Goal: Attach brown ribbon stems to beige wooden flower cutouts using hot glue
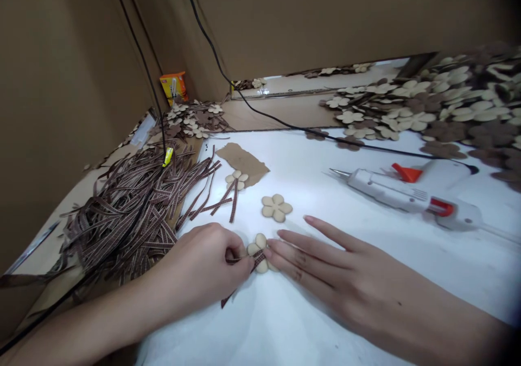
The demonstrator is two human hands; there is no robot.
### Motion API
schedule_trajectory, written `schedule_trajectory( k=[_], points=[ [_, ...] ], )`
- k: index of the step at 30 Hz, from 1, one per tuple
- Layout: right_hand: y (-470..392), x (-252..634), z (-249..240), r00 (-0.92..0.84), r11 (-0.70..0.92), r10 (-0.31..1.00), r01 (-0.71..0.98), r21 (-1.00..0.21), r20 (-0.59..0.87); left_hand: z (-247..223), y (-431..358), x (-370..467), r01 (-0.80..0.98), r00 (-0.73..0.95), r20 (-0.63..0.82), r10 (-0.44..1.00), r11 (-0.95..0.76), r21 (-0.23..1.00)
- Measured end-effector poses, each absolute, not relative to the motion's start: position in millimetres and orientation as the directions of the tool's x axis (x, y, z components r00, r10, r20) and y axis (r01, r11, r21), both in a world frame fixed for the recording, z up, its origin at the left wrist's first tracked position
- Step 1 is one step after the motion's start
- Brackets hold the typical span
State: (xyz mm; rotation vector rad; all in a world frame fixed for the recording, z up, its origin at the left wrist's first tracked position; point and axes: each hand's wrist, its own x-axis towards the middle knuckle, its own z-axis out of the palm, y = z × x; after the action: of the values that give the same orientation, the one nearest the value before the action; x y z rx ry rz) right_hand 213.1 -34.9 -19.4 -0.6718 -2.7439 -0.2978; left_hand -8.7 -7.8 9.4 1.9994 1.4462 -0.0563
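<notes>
Close to the front of the white surface lies a beige felt flower with a dark checked ribbon across its middle. My left hand pinches the ribbon at the flower's left side; a ribbon end hangs below the fingers. Flat and spread, my right hand touches the flower's right side with its fingertips and holds nothing. Just behind is a second beige flower without ribbon. Farther back, a flower with ribbon tails rests against a brown scrap.
A white glue gun with an orange trigger lies at the right. Brown and beige flowers are heaped behind it. Many ribbons pile up at the left, an orange box stands farther back, and a black cable crosses the scene.
</notes>
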Motion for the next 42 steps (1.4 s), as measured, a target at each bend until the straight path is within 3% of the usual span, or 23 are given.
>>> schedule_trajectory(
  k=[8, 13, 23, 28, 36, 42],
  points=[
    [-35, 214, -27, -0.791, 0.851, 0.472, 0.523, 0.032, 0.390, 13, -4, -9, 0.814, 0.430, -0.476, 0.767, -0.102, 0.571],
    [-37, 214, -28, -0.788, 0.852, 0.473, 0.524, 0.024, 0.393, 14, -8, -6, 0.813, 0.379, -0.463, 0.801, -0.049, 0.580],
    [-39, 213, -32, -0.779, 0.833, 0.486, 0.550, 0.057, 0.396, 6, -26, 0, 0.825, 0.334, -0.359, 0.872, -0.086, 0.559],
    [-39, 213, -32, -0.777, 0.839, 0.478, 0.542, 0.049, 0.410, 7, -24, -1, 0.863, 0.343, -0.348, 0.873, -0.147, 0.483],
    [-44, 211, -28, -0.806, 0.813, 0.460, 0.551, 0.188, 0.372, 14, -19, -2, 0.877, 0.353, -0.362, 0.863, -0.170, 0.450],
    [-47, 209, -28, -0.800, 0.810, 0.466, 0.558, 0.181, 0.378, 19, -13, -6, 0.850, 0.418, -0.433, 0.799, -0.176, 0.496]
  ],
)
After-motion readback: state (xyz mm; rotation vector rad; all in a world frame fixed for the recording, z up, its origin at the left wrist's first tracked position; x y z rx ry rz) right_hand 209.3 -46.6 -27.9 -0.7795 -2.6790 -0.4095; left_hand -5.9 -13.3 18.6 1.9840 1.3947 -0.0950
